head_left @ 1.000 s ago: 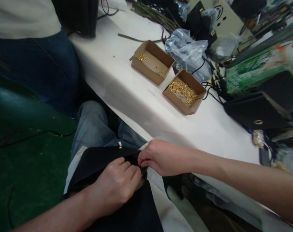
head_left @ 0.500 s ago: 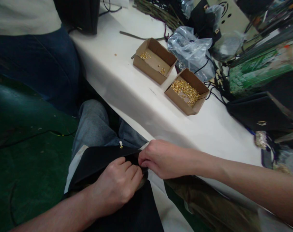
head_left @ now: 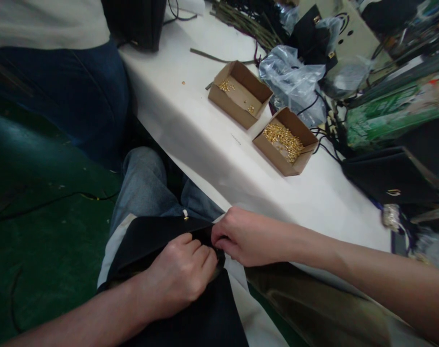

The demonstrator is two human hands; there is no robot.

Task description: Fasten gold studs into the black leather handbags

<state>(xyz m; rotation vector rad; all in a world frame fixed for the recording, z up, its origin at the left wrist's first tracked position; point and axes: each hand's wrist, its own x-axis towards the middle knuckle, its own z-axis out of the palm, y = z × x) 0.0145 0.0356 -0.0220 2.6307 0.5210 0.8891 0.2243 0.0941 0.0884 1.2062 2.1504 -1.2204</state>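
A black bag [head_left: 150, 235] lies across my lap, with a small gold metal fitting [head_left: 185, 217] at its far edge. My left hand [head_left: 186, 272] is closed at the bag's opening, its curled fingertips hidden in the dark gap. Close beside it, my right hand [head_left: 237, 237] pinches the bag's edge near the corner, thumb and fingers together. Whether either hand also has a small part between its fingers is hidden.
On the white-covered table [head_left: 194, 115] stand two cardboard boxes, one holding a few gold pieces [head_left: 237, 118], the other many [head_left: 275, 159]. Beyond lie a clear plastic bag [head_left: 295, 79] and black bags [head_left: 389, 173]. A person in jeans [head_left: 92, 96] is at the left.
The whole view has shifted slightly, so the table and boxes appear a little further right and lower. Both hands keep nearly the same hold on the bag.
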